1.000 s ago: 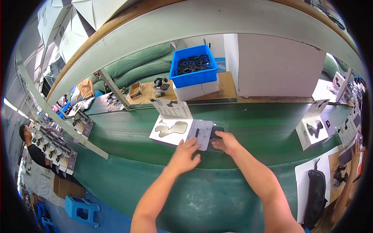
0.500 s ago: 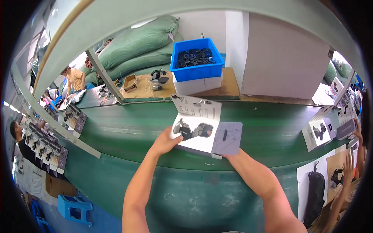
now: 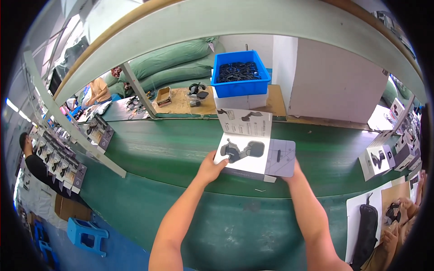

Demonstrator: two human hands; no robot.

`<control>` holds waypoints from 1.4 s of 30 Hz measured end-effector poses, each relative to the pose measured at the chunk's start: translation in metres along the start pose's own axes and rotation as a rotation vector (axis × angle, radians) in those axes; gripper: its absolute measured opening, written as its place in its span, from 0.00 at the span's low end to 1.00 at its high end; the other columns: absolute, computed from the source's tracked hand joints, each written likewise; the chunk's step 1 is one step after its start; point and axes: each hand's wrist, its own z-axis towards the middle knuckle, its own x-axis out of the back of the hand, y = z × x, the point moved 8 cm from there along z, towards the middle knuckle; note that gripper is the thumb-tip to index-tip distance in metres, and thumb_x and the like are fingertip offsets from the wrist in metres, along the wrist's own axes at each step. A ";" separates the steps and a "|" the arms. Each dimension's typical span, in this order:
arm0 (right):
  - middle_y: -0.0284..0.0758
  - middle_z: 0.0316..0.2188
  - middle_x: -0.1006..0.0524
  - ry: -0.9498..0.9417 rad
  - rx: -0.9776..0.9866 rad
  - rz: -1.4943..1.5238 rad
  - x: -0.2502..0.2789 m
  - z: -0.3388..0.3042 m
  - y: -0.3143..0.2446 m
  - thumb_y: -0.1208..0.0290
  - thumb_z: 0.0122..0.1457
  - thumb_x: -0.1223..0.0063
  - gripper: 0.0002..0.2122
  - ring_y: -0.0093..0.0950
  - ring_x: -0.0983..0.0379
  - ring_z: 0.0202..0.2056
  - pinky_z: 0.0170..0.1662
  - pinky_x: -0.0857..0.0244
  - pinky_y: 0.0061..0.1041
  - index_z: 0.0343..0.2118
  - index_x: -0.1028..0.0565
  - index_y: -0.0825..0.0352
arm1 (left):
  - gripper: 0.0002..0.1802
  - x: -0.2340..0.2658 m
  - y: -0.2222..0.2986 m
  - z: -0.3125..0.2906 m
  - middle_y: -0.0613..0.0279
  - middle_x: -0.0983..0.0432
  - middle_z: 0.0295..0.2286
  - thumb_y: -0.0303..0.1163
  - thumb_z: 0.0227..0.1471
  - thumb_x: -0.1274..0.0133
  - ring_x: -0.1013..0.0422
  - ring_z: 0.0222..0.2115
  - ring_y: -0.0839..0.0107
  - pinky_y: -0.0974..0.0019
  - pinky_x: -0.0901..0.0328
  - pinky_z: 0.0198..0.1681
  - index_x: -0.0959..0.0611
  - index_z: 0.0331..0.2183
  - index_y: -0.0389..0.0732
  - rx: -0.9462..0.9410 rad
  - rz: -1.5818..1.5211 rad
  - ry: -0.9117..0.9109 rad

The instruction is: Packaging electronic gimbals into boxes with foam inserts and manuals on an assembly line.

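Note:
Above the green conveyor belt I hold a white and grey product box between both hands. A folding-arm mount with a dark square head is pictured on its white face, and its printed flap stands up at the far side. My left hand grips the box's left edge, thumb on the white face, the other fingers hidden behind. My right hand closes on the grey right side near its lower corner; most of its fingers are hidden.
A blue bin of black parts stands beyond the belt. Similar boxes stand right and left. A co-worker's hands are at the right beside a black pouch. A blue stool stands lower left.
The box and both my hands have shifted right in the picture, as the whole view has moved. At the right, the co-worker's raised hand has come down to the dark object.

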 end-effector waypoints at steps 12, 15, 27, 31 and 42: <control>0.48 0.46 0.22 0.278 0.102 -1.126 0.015 -0.095 -0.195 0.68 0.61 0.42 0.20 0.43 0.22 0.42 0.44 0.25 0.42 0.53 0.27 0.72 | 0.39 -0.106 0.045 -0.043 0.41 0.35 0.61 0.45 0.62 0.44 0.35 0.61 0.56 0.58 0.36 0.61 0.34 0.63 0.29 -0.079 -0.175 -0.328; 0.48 0.46 0.21 0.503 0.416 -1.462 0.103 -0.111 -0.288 0.68 0.62 0.43 0.19 0.45 0.22 0.43 0.47 0.27 0.42 0.54 0.28 0.72 | 0.40 -0.094 0.041 -0.084 0.40 0.39 0.64 0.45 0.62 0.44 0.38 0.64 0.52 0.55 0.38 0.64 0.36 0.64 0.29 -0.143 -0.139 -0.296; 0.35 0.21 0.30 0.279 0.833 -1.423 0.036 -0.255 -0.099 0.77 0.59 0.46 0.05 0.32 0.36 0.24 0.30 0.38 0.33 0.27 0.28 0.67 | 0.19 0.181 -0.068 -0.182 0.45 0.22 0.41 0.32 0.45 0.42 0.27 0.41 0.45 0.49 0.33 0.46 0.20 0.41 0.34 -0.233 0.755 0.863; 0.34 0.16 0.35 0.210 1.108 -1.502 0.013 -0.248 -0.043 0.77 0.52 0.41 0.14 0.37 0.39 0.19 0.24 0.41 0.34 0.16 0.35 0.62 | 0.24 0.197 -0.122 -0.180 0.42 0.27 0.44 0.38 0.53 0.43 0.31 0.45 0.43 0.45 0.36 0.50 0.25 0.47 0.32 -0.051 0.827 0.947; 0.37 0.23 0.28 0.378 0.800 -1.663 0.049 -0.225 -0.020 0.78 0.47 0.47 0.05 0.43 0.31 0.24 0.29 0.36 0.39 0.27 0.30 0.63 | 0.20 0.194 -0.103 -0.177 0.43 0.23 0.35 0.35 0.46 0.41 0.28 0.38 0.43 0.46 0.32 0.43 0.20 0.39 0.32 -0.138 0.835 0.961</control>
